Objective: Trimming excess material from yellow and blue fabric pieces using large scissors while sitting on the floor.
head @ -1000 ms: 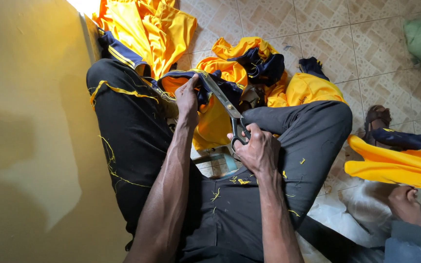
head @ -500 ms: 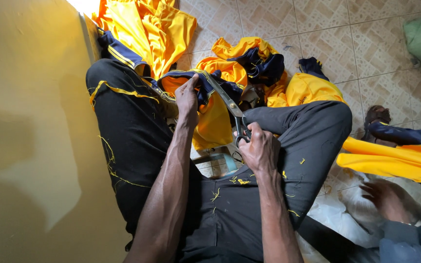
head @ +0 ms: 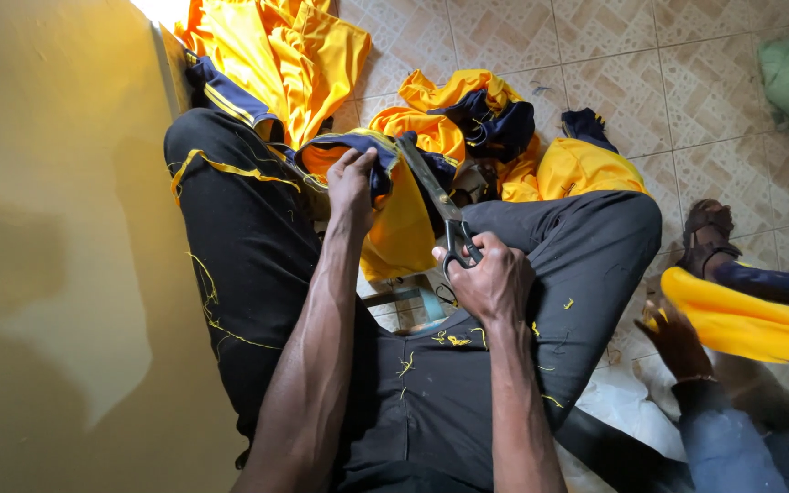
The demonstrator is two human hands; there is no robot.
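The left hand (head: 355,180) holds the yellow and blue cloth (head: 394,196) tight. The right hand (head: 492,278) grips scissors (head: 437,203), their blades lying on the cloth.

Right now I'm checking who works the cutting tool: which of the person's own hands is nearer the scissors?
Right. The right hand grips the scissors by the handles; the left hand pinches the cloth beside the blades.
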